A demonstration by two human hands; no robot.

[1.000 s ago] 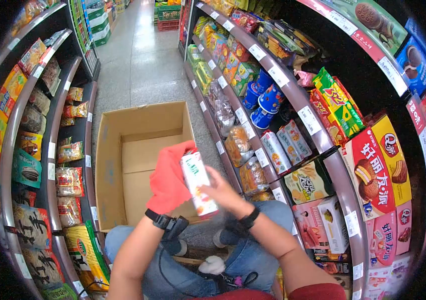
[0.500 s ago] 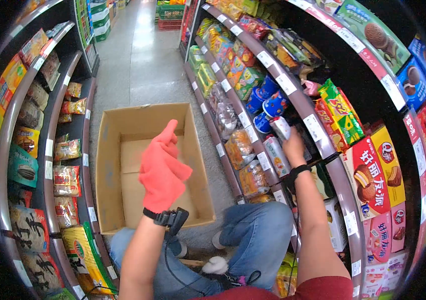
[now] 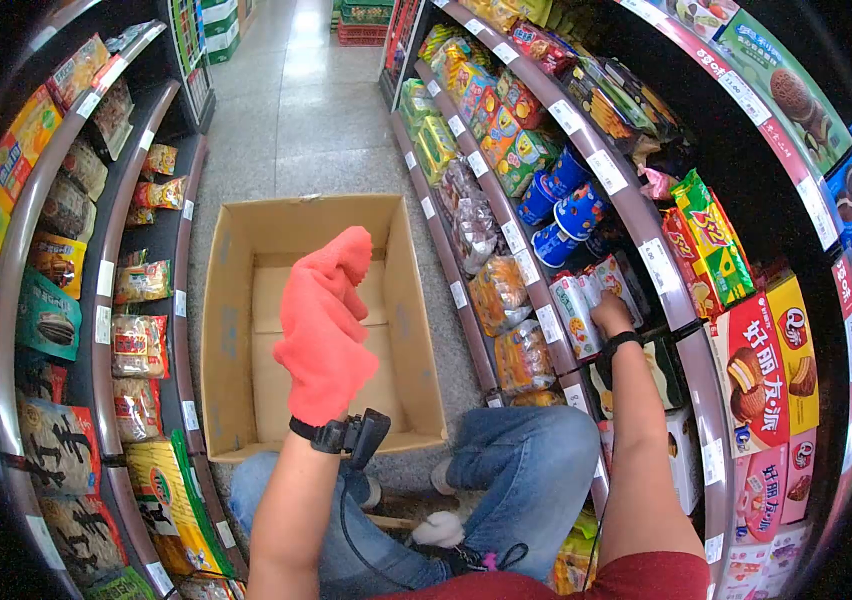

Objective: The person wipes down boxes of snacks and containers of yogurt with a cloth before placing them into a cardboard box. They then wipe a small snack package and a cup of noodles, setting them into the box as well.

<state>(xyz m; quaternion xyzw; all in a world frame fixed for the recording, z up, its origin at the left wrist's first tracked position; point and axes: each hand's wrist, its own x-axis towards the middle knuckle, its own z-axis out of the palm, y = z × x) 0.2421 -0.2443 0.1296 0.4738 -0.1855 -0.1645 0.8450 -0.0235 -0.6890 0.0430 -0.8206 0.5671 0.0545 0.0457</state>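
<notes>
1 cardboard box [image 3: 228, 330] under left hand [image 3: 318, 335] in red cloth [image 3: 344, 260]; right hand [image 3: 610, 315] touching carton [image 3: 612, 280]; grips unclear.

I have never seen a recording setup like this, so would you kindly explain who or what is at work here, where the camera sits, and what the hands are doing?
There is no robot: a person works with their own hands, and one camera on their head looks forward and down. The left hand is hidden under a coral-red cloth, above an open brown cardboard box on the grey floor. The right hand touches a long white printed carton on the right-hand shelf, near blue round tubs; its exact grip is unclear. Bagged foods line the left-hand shelves.
</notes>
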